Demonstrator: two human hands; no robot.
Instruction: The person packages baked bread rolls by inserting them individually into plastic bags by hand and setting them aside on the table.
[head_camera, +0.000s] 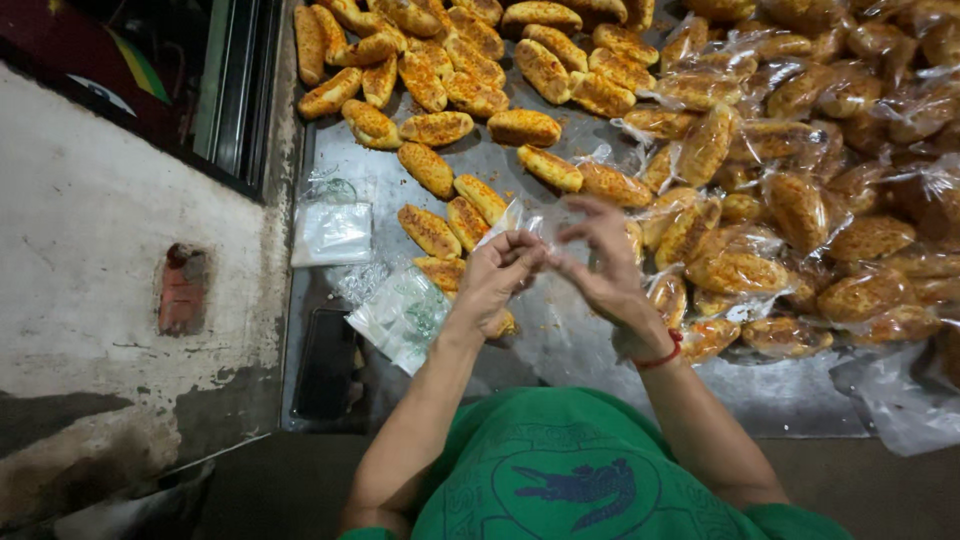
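My left hand (497, 275) and my right hand (603, 262) meet over a metal table (600, 350), both pinching a small clear plastic bag (535, 222) between the fingertips. The bag looks empty and crumpled. Golden oblong bread rolls (430, 170) with crumb topping lie unwrapped just beyond my left hand. To the right of my right hand sits a heap of rolls wrapped in clear bags (800, 210). A red band circles my right wrist.
A stack of clear plastic bags (403, 318) lies by my left wrist, another bag stack (332, 232) farther left. A rough white wall (120, 250) runs along the left. More loose plastic (900, 400) lies at the table's near right corner.
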